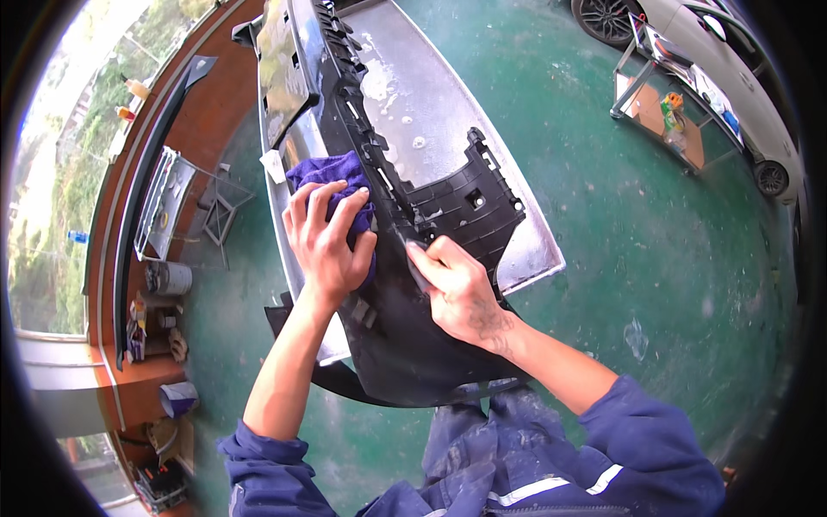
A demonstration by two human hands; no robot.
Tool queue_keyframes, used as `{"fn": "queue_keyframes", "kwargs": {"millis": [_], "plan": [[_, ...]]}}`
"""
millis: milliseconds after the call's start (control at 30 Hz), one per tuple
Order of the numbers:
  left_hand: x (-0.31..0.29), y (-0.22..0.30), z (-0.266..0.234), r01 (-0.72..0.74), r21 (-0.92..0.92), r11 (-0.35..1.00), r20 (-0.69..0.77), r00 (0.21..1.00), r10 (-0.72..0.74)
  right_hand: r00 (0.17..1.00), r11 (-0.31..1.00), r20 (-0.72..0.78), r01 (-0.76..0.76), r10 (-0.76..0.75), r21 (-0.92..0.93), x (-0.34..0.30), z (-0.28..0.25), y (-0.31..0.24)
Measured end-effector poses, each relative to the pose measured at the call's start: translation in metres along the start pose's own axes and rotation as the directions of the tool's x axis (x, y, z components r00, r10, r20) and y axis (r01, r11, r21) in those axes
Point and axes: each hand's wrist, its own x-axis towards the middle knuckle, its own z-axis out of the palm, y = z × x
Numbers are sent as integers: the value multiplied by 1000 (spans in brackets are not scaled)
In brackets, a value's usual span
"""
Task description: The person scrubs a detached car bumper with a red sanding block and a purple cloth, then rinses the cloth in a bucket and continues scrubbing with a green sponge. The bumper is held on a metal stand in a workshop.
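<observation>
A large car bumper (431, 129) lies in front of me, its black ribbed inner side up and a wet grey surface with suds beyond. My left hand (326, 241) presses a purple cloth (332, 172) flat against the bumper's left edge, fingers spread over it. My right hand (457, 289) grips the black plastic edge of the bumper just right of the cloth, thumb on top. Both forearms come up from the lower edge in rolled blue sleeves.
Green painted floor (646, 224) surrounds the bumper. A metal trolley (663, 103) with bottles stands at the upper right beside a white car (741, 77). On the left, a metal stand (215, 207), a paint can (168, 277) and clutter line a brown sill below windows.
</observation>
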Motion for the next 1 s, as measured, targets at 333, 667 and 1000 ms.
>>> {"fn": "queue_keyframes", "kwargs": {"millis": [333,667,1000], "plan": [[-1,1,-2,-2,-5,1000,-1,1000,2,1000,1000,-9,16,-16,18,1,5,0],[-2,-3,6,-6,10,1000,-33,999,7,999,999,-32,23,-21,49,15,7,9],[-2,-2,4,1,7,1000,-21,1000,-1,996,991,-20,-90,92,96,15,7,2]]}}
